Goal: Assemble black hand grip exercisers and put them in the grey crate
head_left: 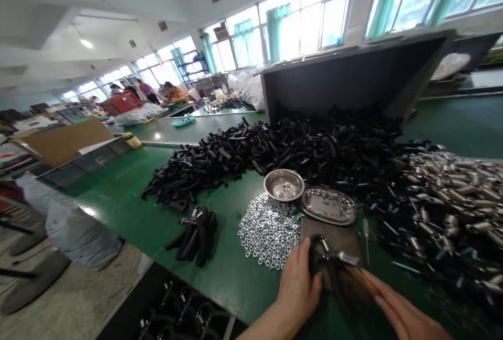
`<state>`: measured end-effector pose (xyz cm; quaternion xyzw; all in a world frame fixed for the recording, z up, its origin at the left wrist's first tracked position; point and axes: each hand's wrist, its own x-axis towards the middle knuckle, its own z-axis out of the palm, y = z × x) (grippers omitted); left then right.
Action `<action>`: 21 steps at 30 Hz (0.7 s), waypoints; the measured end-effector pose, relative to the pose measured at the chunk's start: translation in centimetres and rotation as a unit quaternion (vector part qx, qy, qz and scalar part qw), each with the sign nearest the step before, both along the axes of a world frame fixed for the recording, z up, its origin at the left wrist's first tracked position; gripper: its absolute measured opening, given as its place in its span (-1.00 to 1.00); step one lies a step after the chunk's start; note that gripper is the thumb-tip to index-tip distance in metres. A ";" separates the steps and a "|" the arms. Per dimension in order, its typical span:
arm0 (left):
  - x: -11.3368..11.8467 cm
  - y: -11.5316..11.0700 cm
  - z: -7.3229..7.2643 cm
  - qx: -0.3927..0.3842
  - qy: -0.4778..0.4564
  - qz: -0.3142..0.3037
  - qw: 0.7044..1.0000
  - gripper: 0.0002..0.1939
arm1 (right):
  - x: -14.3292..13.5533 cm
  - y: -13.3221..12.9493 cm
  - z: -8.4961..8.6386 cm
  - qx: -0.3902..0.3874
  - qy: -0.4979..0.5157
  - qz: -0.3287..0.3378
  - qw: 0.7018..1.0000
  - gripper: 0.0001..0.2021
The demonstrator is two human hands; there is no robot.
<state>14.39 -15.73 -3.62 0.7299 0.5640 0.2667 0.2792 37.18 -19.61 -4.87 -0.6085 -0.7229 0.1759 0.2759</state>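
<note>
My left hand (297, 282) is closed round a black curved part (319, 256) with a shiny metal piece at its top, over a dark square pad (349, 239). My right hand (403, 306) grips the wooden handle of a hammer (348, 259), whose metal head is beside the black part. Left of the pad lies a spread of small metal nuts (269, 230). Just behind are a round metal bowl (283, 185) and an oval metal tray (329, 205), both with small metal pieces in them. A screwdriver (367, 238) lies right of the pad.
Black parts (251, 146) are heaped across the green table (129, 185), before a tipped grey bin (353, 78). Metal cylinders (463, 188) are piled at right. A small group of black parts (196, 232) sits left. Below the table edge is a crate of parts (176, 308). People are far back.
</note>
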 end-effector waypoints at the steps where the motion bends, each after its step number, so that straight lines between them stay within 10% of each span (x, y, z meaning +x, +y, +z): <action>1: 0.0 0.1 0.1 0.010 0.011 -0.009 1.000 -0.29 | 0.2 -0.5 0.5 0.002 -0.017 -0.012 1.000 -0.60; 5: -0.1 0.9 0.6 0.052 0.068 -0.065 0.994 -0.49 | 2.2 -3.7 1.5 0.039 -0.133 -0.085 0.987 -0.57; 12: -0.6 2.1 1.2 0.028 0.042 -0.058 0.997 -0.55 | 6.5 -8.3 -1.6 0.118 -0.334 -0.128 0.926 -0.60; 21: -0.7 1.6 -0.4 0.085 0.080 -0.040 0.992 -0.51 | -0.3 -3.1 5.4 -0.039 0.038 -0.116 0.992 -0.58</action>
